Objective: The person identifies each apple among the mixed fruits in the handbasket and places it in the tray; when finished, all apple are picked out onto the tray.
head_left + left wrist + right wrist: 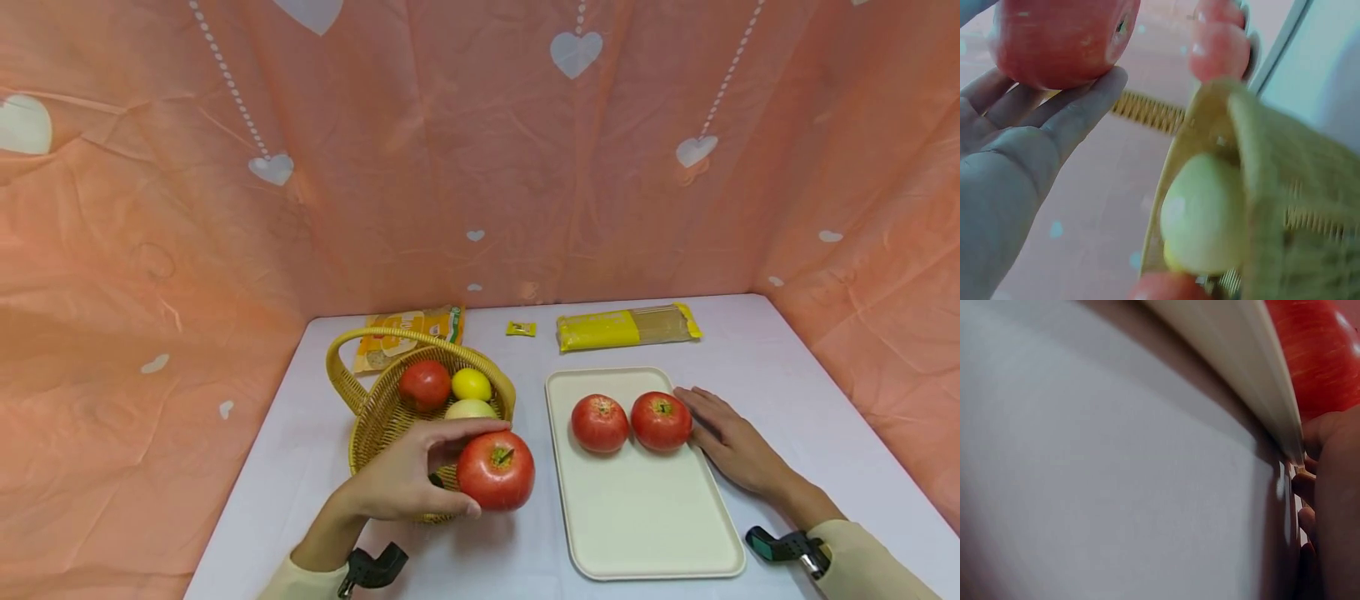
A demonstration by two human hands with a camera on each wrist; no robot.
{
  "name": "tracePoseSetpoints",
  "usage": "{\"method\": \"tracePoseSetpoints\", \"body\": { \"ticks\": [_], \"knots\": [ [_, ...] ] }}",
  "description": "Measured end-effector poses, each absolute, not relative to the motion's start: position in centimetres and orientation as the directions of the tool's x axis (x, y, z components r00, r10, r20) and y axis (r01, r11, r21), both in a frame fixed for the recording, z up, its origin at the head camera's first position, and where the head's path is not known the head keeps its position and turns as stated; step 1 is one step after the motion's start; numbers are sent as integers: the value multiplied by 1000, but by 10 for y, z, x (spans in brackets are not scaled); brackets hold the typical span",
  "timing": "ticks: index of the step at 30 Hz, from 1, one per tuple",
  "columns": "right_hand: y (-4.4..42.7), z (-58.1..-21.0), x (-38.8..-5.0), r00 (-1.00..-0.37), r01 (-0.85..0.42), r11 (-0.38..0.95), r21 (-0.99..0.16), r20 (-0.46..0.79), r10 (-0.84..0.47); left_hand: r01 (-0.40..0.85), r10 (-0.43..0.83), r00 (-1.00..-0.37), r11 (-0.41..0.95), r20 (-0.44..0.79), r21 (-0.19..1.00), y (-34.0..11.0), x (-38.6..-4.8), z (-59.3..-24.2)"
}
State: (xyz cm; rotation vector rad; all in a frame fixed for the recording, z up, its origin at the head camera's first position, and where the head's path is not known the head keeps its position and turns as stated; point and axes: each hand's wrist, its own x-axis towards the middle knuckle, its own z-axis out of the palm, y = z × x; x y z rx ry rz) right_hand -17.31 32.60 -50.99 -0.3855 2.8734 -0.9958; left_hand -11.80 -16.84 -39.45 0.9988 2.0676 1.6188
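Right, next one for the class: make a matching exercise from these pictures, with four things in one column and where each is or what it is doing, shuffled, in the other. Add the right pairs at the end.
Column one
1. Left hand
2. Lemon
3. Long packet
4. Right hand

Column two
A. On the table, behind the tray
B. At the tray's right edge
C. Holding a red apple
D. Inside the basket

Right pairs: 1-C, 2-D, 3-A, 4-B
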Motion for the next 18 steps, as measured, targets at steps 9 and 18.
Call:
{"method": "tracePoseSetpoints", "body": {
  "ticks": [9, 18],
  "knots": [
    [326, -510, -172, -965, -218, 760, -613, 19, -261, 312, 710, -690, 114, 143, 943, -127, -122, -401],
    [326, -510, -172, -967, -208, 764, -611, 9, -256, 287, 728, -670, 73, 146, 955, -88, -126, -411]
  ]
}}
